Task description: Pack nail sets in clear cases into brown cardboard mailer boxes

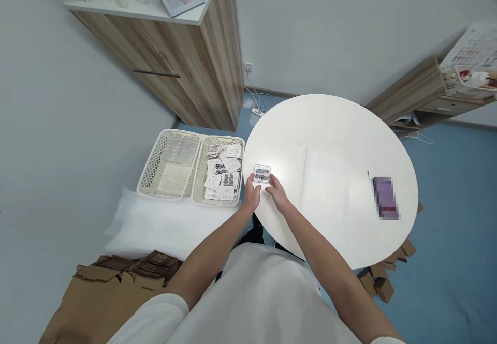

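Observation:
A small clear plastic case of press-on nails [262,174] is at the left edge of the round white table [330,126]. Two rows of dark patterned nails show inside it. My left hand [252,195] grips the case at its near left corner. On the opposite side, my right hand [278,194] has its fingers at the near right corner, with the thumb pointing inward. Just left of the table, a white basket [197,191] contains nail cards [229,178], some with nails on them. Beside it, another white basket [145,178] holds clear plastic cases [179,147].
A blurred purple object [385,198] lies on the table's right side. White wrapping sheets [166,225] and flattened cardboard [104,297] are at lower left. A wooden cabinet [186,54] stands behind the baskets, near a power strip [258,112]. Small cardboard boxes [378,279] lie under the table.

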The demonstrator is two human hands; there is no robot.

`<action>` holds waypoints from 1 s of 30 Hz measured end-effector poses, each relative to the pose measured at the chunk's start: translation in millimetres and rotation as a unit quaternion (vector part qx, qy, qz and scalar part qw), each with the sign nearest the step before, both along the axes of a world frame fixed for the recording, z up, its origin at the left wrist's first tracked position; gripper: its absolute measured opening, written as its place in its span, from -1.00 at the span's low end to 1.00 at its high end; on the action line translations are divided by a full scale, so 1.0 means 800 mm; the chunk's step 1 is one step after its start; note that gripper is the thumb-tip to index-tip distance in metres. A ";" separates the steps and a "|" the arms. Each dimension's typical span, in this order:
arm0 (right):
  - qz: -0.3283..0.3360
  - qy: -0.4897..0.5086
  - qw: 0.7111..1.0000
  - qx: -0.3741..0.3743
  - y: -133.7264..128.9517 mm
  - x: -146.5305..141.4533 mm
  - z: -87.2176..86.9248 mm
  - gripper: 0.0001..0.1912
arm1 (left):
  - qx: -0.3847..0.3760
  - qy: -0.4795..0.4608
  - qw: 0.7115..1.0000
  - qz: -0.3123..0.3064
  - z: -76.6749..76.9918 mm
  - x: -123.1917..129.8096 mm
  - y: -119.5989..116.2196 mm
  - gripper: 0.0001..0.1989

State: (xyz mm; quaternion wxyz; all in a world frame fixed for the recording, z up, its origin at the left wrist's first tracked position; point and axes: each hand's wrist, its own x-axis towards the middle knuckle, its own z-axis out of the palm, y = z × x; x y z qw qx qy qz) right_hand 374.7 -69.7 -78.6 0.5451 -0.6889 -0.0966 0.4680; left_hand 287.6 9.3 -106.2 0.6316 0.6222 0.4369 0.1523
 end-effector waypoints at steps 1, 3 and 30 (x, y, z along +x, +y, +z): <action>-0.001 -0.013 1.000 -0.004 -0.010 0.001 0.003 -0.30 | -0.007 -0.011 1.000 -0.006 0.002 0.001 -0.007 -0.47; -0.002 -0.042 0.999 -0.007 -0.032 0.001 0.007 -0.31 | -0.018 -0.031 0.999 -0.020 0.006 0.005 -0.025 -0.49; 0.095 -0.223 0.970 -0.037 -0.357 0.053 -0.033 -0.41 | 0.100 0.071 0.976 -0.181 0.016 0.045 -0.291 -0.50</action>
